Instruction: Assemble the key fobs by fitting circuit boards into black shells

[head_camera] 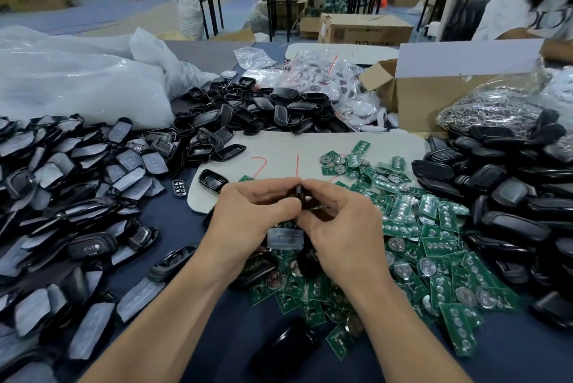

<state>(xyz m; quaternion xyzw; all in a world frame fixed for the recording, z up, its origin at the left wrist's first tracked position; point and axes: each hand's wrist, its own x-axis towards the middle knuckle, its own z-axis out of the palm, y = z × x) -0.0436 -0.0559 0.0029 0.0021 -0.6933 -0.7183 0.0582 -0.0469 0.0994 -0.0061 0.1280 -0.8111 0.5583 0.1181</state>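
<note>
My left hand (248,215) and my right hand (338,221) meet above the table's middle and together pinch a small black key fob shell (300,196), mostly hidden by my fingers. A translucent button pad (285,238) hangs just below the hands. Green circuit boards (434,234) lie scattered in a heap under and right of my hands. An empty black shell (212,181) rests on the grey card to the left.
Heaps of black shells (248,110) lie at the back, left (62,196) and right (511,190). A cardboard box (428,97) and bags of parts (325,79) stand behind. A person in white (533,4) sits far right. A black fob (285,348) lies near the front edge.
</note>
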